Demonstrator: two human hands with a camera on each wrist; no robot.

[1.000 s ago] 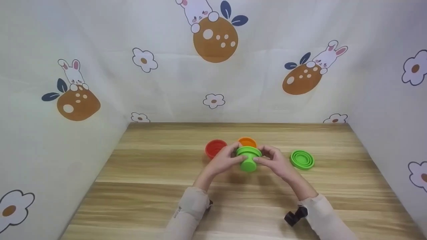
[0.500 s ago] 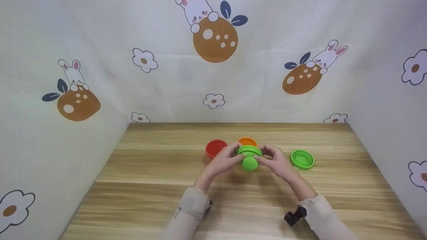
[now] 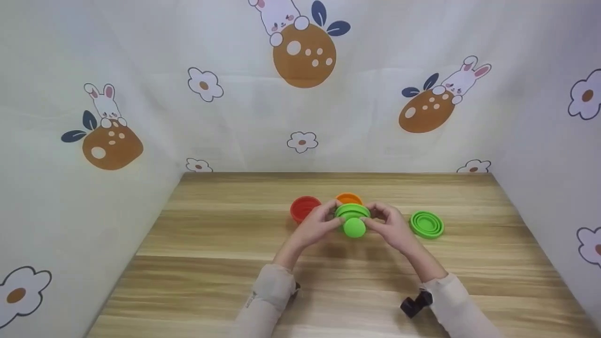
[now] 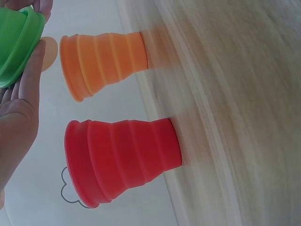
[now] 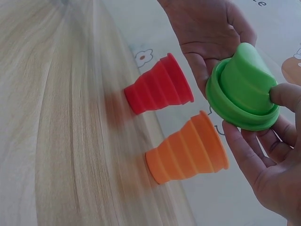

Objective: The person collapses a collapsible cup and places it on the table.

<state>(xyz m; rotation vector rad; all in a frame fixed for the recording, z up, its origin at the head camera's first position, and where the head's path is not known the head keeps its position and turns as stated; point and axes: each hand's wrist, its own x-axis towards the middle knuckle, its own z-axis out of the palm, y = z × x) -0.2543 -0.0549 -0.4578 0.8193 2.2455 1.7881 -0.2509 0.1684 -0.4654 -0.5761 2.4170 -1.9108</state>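
A green collapsible cup [image 3: 354,227] is held above the table between both hands, its round base tipped toward the head camera. My left hand [image 3: 317,226] grips it from the left, and my right hand [image 3: 390,226] from the right, thumb against the wall near the base. In the right wrist view, the wide rim of the green cup [image 5: 242,92] is partly folded and its narrow part looks dented. Behind the hands, a red collapsible cup [image 4: 124,160] and an orange collapsible cup [image 4: 103,63] stand upright and extended; neither is touched.
To the right of my right hand lies a flattened green collapsible cup [image 3: 427,225], showing concentric rings. The wooden table [image 3: 211,281] ends at a pale printed cloth [image 3: 235,122] behind and on both sides. A black device [image 3: 415,304] sits at the right wrist.
The green cup's base has tilted up toward the head camera, so its side wall shows less now. Both hands keep their hold; the other cups stay in place.
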